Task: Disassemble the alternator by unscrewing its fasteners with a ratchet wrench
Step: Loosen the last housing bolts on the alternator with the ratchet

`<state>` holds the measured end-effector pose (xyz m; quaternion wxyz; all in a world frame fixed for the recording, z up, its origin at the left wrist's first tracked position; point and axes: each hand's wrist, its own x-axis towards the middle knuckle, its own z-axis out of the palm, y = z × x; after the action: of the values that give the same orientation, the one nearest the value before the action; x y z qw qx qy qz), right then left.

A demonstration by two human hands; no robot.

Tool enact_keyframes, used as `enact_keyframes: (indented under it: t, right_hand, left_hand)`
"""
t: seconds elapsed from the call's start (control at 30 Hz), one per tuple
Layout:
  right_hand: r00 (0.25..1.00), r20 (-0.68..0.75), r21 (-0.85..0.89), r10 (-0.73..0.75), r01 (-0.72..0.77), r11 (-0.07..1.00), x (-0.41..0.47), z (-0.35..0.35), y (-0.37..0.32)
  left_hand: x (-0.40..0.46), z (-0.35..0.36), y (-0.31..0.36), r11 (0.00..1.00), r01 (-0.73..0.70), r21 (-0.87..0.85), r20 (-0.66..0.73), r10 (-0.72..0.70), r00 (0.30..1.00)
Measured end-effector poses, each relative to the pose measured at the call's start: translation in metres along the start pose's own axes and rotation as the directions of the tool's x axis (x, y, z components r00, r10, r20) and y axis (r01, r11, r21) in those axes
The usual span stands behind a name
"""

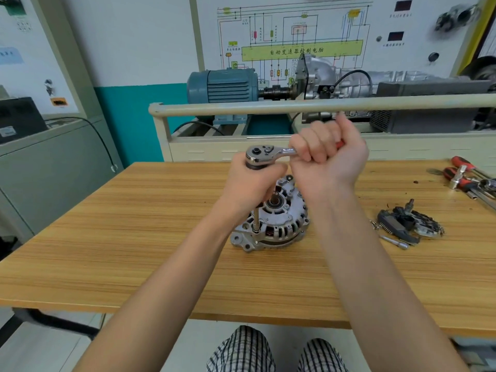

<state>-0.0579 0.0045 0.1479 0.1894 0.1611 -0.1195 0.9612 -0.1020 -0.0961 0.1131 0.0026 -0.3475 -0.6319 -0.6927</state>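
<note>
Alternator [271,224] sits at centre of frame on the wooden table [134,224], rear housing facing up. Ratchet wrench [264,154] held above it; chrome head at frame centre, handle running right. Extension bar [256,220] drops from under the head to a fastener on the housing's lower-left edge. Left hand [251,183] wraps its fingers around the top of the extension just below the ratchet head. Right hand [328,154] closed in a fist around the wrench handle, a bit of red grip showing past the knuckles. Removed parts [410,224] lie on the table at right of frame, a loose socket bit [394,241] just beside them. More red-handled tools [469,178] at far right edge.
</note>
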Motion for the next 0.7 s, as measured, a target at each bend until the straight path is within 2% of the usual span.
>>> enact_keyframes:
  t: [0.1, 0.17, 0.2, 0.27, 0.33, 0.37, 0.43, 0.5, 0.6, 0.7]
  right_hand:
    - [0.93, 0.2, -0.135, -0.308, 0.337, 0.932, -0.04, -0.004, 0.019]
    - [0.864, 0.32, -0.151, -0.388, 0.451, 0.88, -0.054, -0.009, 0.028]
    - [0.856, 0.339, -0.151, -0.391, 0.46, 0.875, -0.054, -0.009, 0.028]
    - [0.902, 0.296, -0.154, -0.313, 0.368, 0.917, -0.041, -0.005, 0.02]
    - [0.98, 0.166, -0.151, -0.109, 0.135, 0.979, -0.014, -0.001, 0.008]
    - [0.994, 0.101, -0.126, 0.044, -0.031, 0.992, 0.001, 0.002, 0.004]
    - [0.926, 0.054, -0.031, 0.374, -0.373, 0.927, 0.028, 0.005, -0.001]
    - [0.823, 0.055, 0.021, 0.565, -0.567, 0.824, 0.045, 0.004, 0.001]
    - [0.775, 0.099, 0.046, 0.624, -0.63, 0.776, 0.052, 0.004, 0.006]
    - [0.834, 0.086, 0.004, 0.545, -0.547, 0.837, 0.04, 0.006, 0.004]
  left_hand:
    - [-0.005, 0.013, -0.002, 0.997, -0.069, 0.037, -0.309, 0.077, 0.948]
    - [-0.009, 0.018, -0.003, 0.994, -0.099, 0.039, -0.363, 0.106, 0.926]
    - [-0.01, 0.017, -0.003, 0.996, -0.088, 0.034, -0.359, 0.094, 0.929]
    - [-0.011, 0.01, -0.002, 0.997, -0.056, 0.052, -0.298, 0.068, 0.952]
    - [-0.01, -0.002, 0.0, 0.99, -0.065, 0.128, -0.164, 0.086, 0.983]
    - [-0.01, -0.007, 0.001, 0.982, -0.084, 0.17, -0.096, 0.101, 0.99]
    - [-0.011, -0.012, 0.004, 0.969, -0.106, 0.221, 0.031, 0.102, 0.994]
    - [-0.011, -0.012, 0.006, 0.974, -0.113, 0.196, 0.113, 0.092, 0.989]
    - [-0.007, -0.013, 0.005, 0.99, -0.093, 0.105, 0.211, 0.069, 0.975]
    - [-0.01, -0.016, 0.003, 1.0, 0.006, 0.001, 0.367, -0.006, 0.93]
